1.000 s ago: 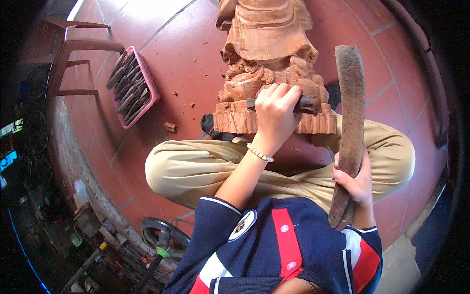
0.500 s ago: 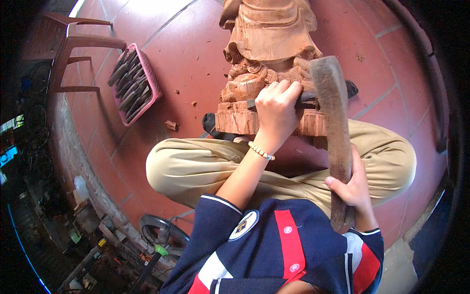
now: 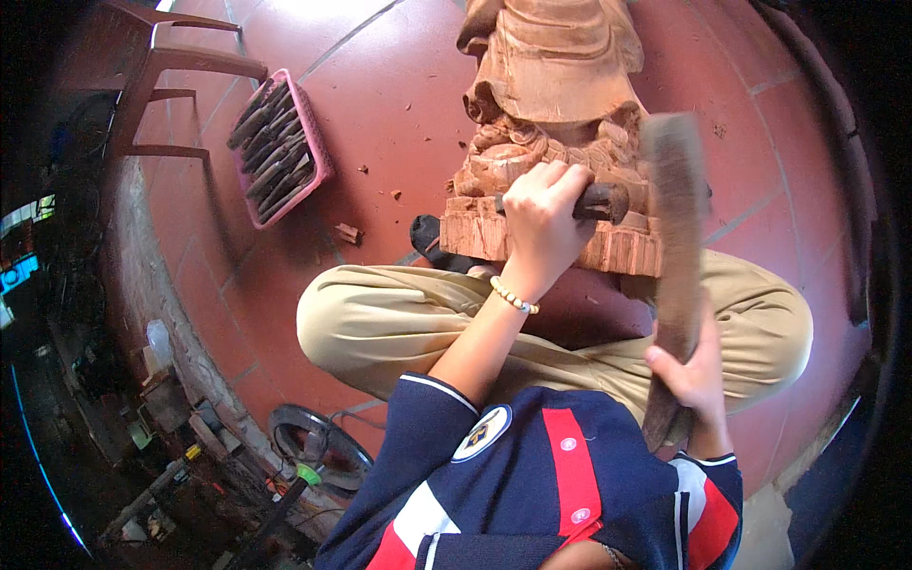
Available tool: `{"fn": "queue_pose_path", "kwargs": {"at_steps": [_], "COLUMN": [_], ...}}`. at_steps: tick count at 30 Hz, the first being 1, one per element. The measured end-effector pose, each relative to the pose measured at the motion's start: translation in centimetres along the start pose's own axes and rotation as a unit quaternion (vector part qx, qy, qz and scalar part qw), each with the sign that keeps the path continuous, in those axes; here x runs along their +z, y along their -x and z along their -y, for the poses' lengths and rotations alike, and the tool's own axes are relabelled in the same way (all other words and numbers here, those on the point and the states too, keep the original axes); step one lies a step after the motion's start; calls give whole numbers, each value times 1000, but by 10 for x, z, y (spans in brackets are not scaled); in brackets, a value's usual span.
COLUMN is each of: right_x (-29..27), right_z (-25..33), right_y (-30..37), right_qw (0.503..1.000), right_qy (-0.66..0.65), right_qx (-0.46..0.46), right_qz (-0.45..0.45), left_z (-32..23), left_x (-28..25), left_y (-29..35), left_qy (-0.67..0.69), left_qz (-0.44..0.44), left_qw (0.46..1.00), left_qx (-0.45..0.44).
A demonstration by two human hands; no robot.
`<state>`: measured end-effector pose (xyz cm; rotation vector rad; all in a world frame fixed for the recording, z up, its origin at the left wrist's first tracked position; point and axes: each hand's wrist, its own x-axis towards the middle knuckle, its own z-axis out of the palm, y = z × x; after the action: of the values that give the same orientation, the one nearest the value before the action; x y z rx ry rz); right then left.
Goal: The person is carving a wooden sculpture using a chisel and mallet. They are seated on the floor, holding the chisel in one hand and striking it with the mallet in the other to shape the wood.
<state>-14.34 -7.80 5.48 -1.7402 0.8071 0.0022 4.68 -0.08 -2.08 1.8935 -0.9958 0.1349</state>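
Where the left hand (image 3: pixel 546 223) was: over the near end of the carving (image 3: pixel 560 85), closed in a fist around a dark tool (image 3: pixel 603 202) that lay crosswise.
Dark tool: its thick end stuck out to the right of the fist, a little of the other end showed to the left; whether it touched the wood, the view could not tell.
Right hand (image 3: pixel 692 375): wrapped around the lower part of a wooden club (image 3: pixel 674 218), thumb lying across it.
Club: ran away from the body, its far end blurred; in the view a narrow gap showed between it and the tool's thick end.
Carving: reddish wood with draped folds, its rough-cut base (image 3: pixel 475 233) toward the crossed legs (image 3: pixel 380 313).
Left wrist: ringed by a beaded bracelet (image 3: pixel 514 294).
Basket (image 3: pixel 323 169): pink, left on the floor (image 3: pixel 399 123), filled with dark tools.
Chair (image 3: pixel 209 65): brown, just left of the basket.
Chips (image 3: pixel 349 233): scattered between basket and carving.
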Motion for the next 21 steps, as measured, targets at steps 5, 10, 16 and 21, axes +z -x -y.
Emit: {"fn": "queue_pose_path", "kwargs": {"at_steps": [5,10,16,21], "right_x": [0,0,-3,-2], "right_z": [3,-4,-8,-8], "right_y": [2,5,12,9], "right_qw": [998,995,987,989], "right_qy": [-63,-100,-156,-148], "right_qx": [26,15,41,30], "right_qz": [18,-3,-24,-5], "left_z": [-10,-5,-1,-4], "left_x": [-1,8,-1,1], "left_y": [-2,0,4,2], "left_qy": [42,26,-26,0], "left_qz": [3,-17,26,1], "left_qw": [999,999,999,1000], "left_qx": [-9,13,13,21]}}
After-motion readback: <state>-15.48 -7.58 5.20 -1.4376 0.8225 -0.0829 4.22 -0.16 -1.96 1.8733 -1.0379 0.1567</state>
